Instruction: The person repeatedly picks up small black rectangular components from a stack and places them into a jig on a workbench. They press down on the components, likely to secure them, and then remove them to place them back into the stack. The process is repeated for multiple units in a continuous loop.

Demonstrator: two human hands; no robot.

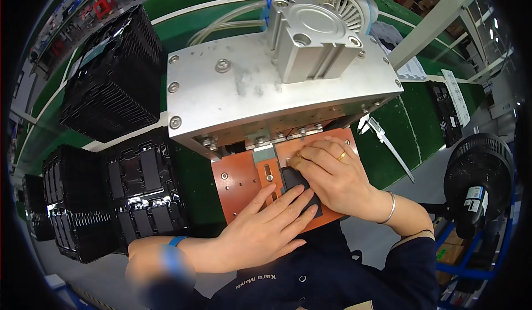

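Note:
A flat, dark rectangular piece [295, 180] lies on an orange fixture plate [233, 168] at the front of a metal press. My left hand [263, 229] rests with fingers stretched and spread over the near left part of the dark piece. From the right, my right hand [335, 177] bends over its far end, the thumb and fingers drawn together there. Its fingertips are partly hidden, so what they pinch is unclear. Left of the piece, a slotted orange block [268, 171] is screwed to the plate, close to my left fingertips.
The press's silver housing [221, 99] overhangs the plate's far side, topped by an air cylinder [313, 44]. Black trays [111, 83] stand stacked at left, others [147, 182] nearer. A caliper [388, 142] lies on the green bench at right, beyond a black fan [476, 182].

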